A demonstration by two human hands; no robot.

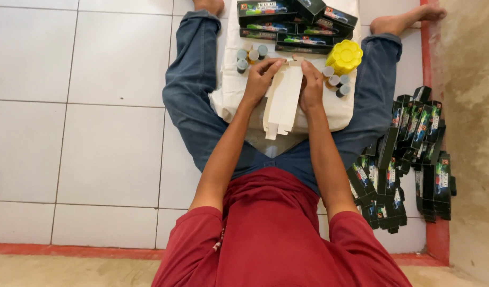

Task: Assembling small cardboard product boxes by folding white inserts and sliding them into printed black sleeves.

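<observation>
We sat on the white tiled floor (95, 133) with legs spread and a white cloth (231, 95) between them. Our left hand (259, 79) and right hand (312, 85) both gripped the flat, unfolded cardboard box blank (284, 101), fingers curled over its upper edges, thumbs underneath as far as we could tell. The blank (pale inner side up) lay over the cloth, just below a stack of finished black boxes (295, 24). Small capped bottles (249, 56) stood beside the left hand; a yellow flower-shaped lid (344, 56) sat near the right. More black boxes (409, 159) lay heaped by the right leg.
</observation>
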